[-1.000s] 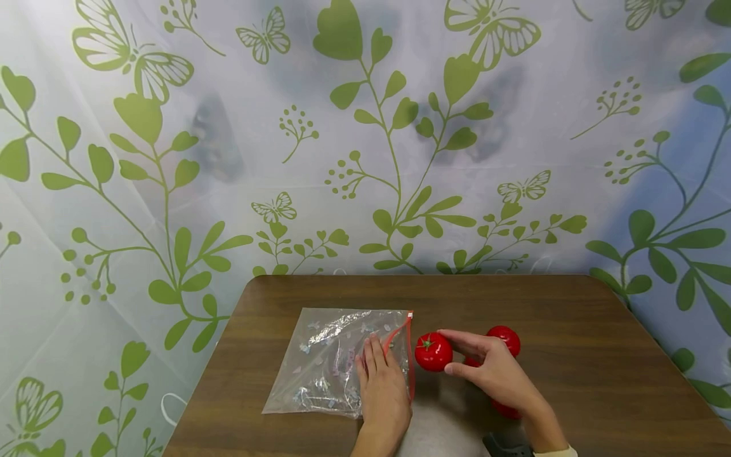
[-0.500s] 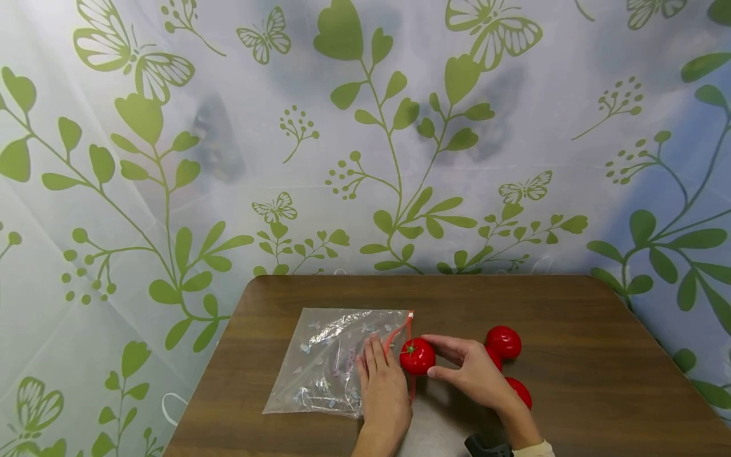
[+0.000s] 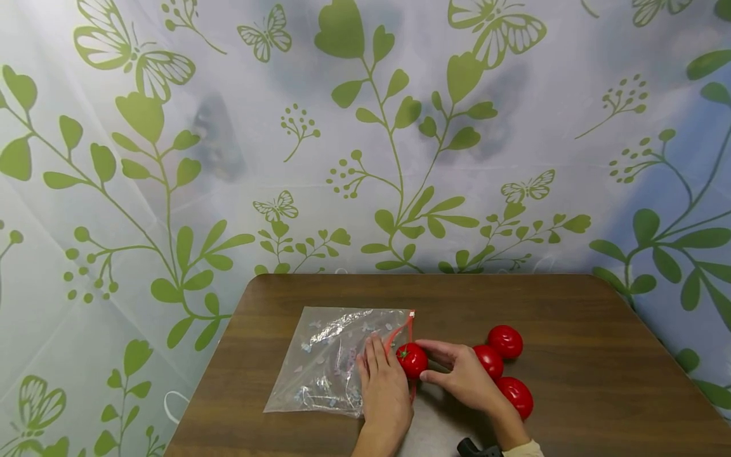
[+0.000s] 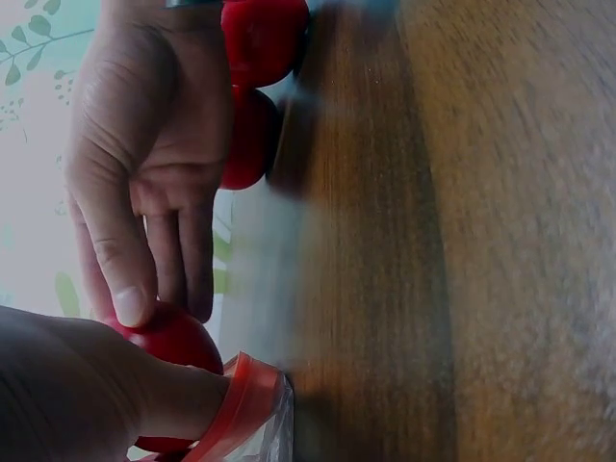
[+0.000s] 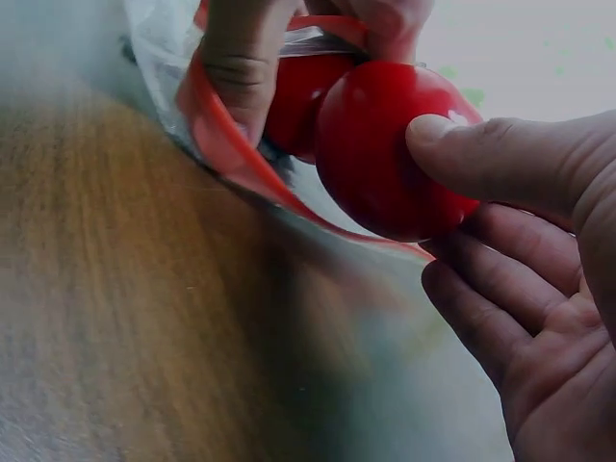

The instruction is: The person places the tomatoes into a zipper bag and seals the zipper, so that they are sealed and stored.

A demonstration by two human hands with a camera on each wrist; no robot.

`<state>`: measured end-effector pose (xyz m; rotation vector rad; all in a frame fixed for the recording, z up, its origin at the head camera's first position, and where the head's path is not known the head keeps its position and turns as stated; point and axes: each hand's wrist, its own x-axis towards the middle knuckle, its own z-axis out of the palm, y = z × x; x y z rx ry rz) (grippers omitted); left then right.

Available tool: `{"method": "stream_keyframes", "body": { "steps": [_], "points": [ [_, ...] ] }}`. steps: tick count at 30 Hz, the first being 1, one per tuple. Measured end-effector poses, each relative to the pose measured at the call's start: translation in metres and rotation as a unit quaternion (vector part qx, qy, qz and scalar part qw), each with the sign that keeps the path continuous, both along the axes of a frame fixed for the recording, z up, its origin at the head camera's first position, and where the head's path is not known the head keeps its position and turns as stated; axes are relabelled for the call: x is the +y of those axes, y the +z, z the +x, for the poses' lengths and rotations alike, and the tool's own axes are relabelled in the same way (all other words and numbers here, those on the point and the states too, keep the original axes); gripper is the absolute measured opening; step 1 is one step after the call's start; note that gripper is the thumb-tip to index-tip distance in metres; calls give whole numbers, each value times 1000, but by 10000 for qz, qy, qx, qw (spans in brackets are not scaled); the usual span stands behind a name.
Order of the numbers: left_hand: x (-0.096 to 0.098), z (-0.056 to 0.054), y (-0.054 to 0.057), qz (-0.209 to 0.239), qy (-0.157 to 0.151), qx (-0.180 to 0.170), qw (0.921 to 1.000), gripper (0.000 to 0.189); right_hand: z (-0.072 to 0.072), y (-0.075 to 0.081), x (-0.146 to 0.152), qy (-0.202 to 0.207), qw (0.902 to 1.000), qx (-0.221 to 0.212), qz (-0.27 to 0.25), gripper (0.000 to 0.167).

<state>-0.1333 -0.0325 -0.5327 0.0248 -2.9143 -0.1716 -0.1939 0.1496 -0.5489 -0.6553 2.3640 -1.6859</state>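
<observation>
A clear zip bag (image 3: pixel 328 362) with a red zip edge and small printed shapes lies flat on the table, its mouth facing right. My left hand (image 3: pixel 384 387) lies over the mouth and holds it apart; in the right wrist view its thumb (image 5: pixel 245 72) hooks in at the red edge. My right hand (image 3: pixel 465 374) pinches a shiny red tomato (image 3: pixel 412 360) with a green stem between thumb and fingers, right at the mouth. Behind that tomato, the right wrist view shows another red round thing (image 5: pixel 296 101) inside the mouth, partly hidden by the left hand.
Three more tomatoes sit right of the right hand: one at the back (image 3: pixel 505 342), one in the middle (image 3: pixel 488 362) and one in front (image 3: pixel 516 397). The brown wooden table (image 3: pixel 594 355) ends at a patterned curtain (image 3: pixel 400 158).
My right hand has carried the tomato leftward from beside the bag to its mouth, uncovering the other tomatoes on the table. My left hand has stayed put on the bag.
</observation>
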Motion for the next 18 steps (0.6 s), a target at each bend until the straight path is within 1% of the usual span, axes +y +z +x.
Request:
{"method": "stream_keyframes", "body": {
  "steps": [7,12,18],
  "points": [
    [0,1,0,-1,-15,116,9999,101,0,-3,-1,-29,9998,-176,11,61],
    [0,0,0,9,-20,99,9999,104,1,-4,-1,-37,9998,-195,65,62],
    [0,0,0,21,-19,67,10000,101,1,-5,-1,-47,9997,-223,93,61]
  ]
}}
